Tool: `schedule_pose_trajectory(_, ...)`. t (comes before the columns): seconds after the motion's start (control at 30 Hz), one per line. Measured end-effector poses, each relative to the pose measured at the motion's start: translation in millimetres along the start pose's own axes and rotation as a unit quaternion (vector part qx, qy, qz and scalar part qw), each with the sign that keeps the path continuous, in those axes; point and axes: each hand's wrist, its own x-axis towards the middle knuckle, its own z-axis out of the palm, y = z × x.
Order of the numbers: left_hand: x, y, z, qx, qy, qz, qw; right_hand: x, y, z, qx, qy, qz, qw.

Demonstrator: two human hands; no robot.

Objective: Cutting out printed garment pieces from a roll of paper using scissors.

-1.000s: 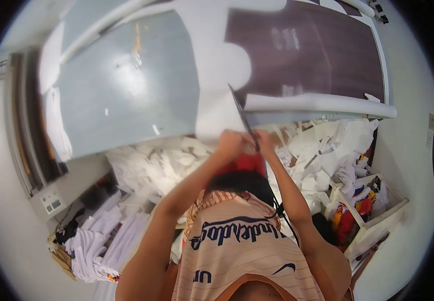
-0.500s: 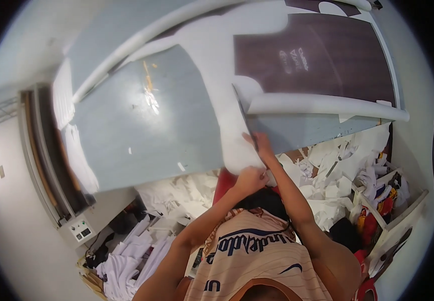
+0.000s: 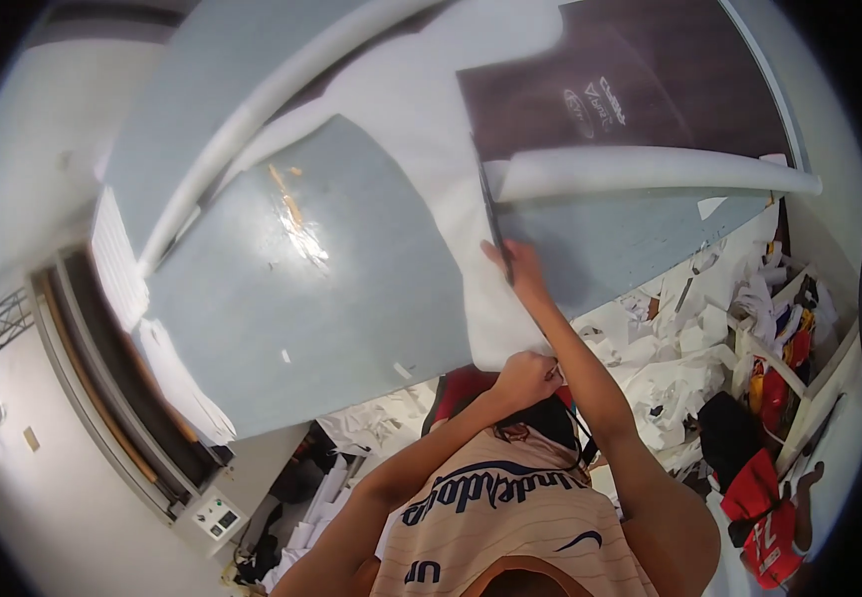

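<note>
A long white sheet [image 3: 421, 129], paper or cloth, lies across the grey-blue table [image 3: 351, 259] and narrows toward the near edge. My right hand [image 3: 518, 269] is closed around dark, long-bladed scissors [image 3: 490, 204]. Their blades point away from me along the sheet's right edge, with the tip by the corner of a dark maroon printed panel [image 3: 670, 90]. Nearer to me, my left hand [image 3: 530, 380] is closed at the sheet's near end, its fingertips pinching the edge beside my right forearm. A loose white roll [image 3: 640, 171] lies right of the blades.
Crumpled white scraps [image 3: 660, 368] are piled below the table's near edge. A person in a red top [image 3: 774, 532] is at the lower right, beside a wooden frame [image 3: 829, 393]. Another long white roll [image 3: 242, 119] curves across the table's far left. A control box [image 3: 214, 519] stands lower left.
My view has shifted and turned slightly. My right hand has moved the scissors farther up the sheet, and the curled white flap beside the blades no longer shows. My left hand still grips the near end.
</note>
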Motion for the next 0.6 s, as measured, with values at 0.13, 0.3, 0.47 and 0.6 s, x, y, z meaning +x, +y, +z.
schedule_pose_trajectory(0.13, 3.0, -0.9, -6.6, 0.005, -0.013, 0.014, 1.000, 11.6, 1.4, 2.4, -0.040, 0.007, 0.015, 0.999)
schedule_pose_trajectory(0.3, -0.2, -5.6, -12.0, 0.017, -0.013, 0.034, 0.999, 9.4, 0.1, 14.3, 0.024, 0.051, 0.010, 0.998)
schedule_pose_trajectory(0.47, -4.5, -13.0, -11.7, 0.027, -0.006, 0.051, 0.998, 11.0, -10.8, 19.5, 0.007, 0.065, -0.009, 0.998)
schedule_pose_trajectory(0.6, -4.0, -12.2, -6.8, 0.042, -0.021, 0.058, 0.997, 34.3, -14.1, 19.1, -0.032, 0.084, -0.025, 0.996)
